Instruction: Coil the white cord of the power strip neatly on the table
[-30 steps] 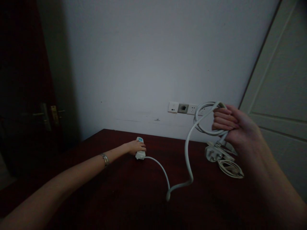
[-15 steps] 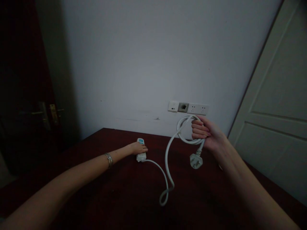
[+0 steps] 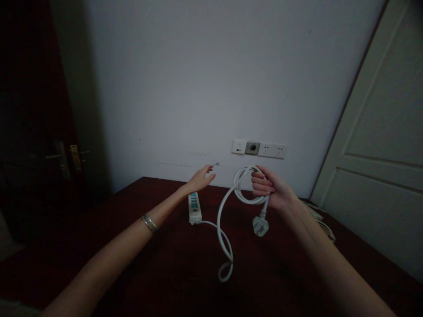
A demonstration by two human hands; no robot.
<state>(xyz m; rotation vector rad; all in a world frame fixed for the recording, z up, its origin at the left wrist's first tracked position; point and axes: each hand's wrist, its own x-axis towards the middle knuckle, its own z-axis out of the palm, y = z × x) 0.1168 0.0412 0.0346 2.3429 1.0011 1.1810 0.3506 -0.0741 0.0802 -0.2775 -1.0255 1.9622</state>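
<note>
While the right hand (image 3: pixel 272 187) clutches the looped white cable (image 3: pixel 220 215), plug (image 3: pixel 261 226) dangling, the left hand (image 3: pixel 198 179), fingers parted and holding nothing, points right toward the cable; nearer the left hand, the power strip (image 3: pixel 195 211) lies lengthwise near-to-far on the tabletop (image 3: pixel 158 277).

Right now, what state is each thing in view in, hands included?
Left hand: open, holding nothing.
Right hand: closed around part of the cord.
Cord: partly coiled, the rest looping down to the power strip.
Power strip: lying on the table, cord attached.
Plug: unplugged, hanging below the right hand.
Wall sockets: nothing plugged in.
</note>
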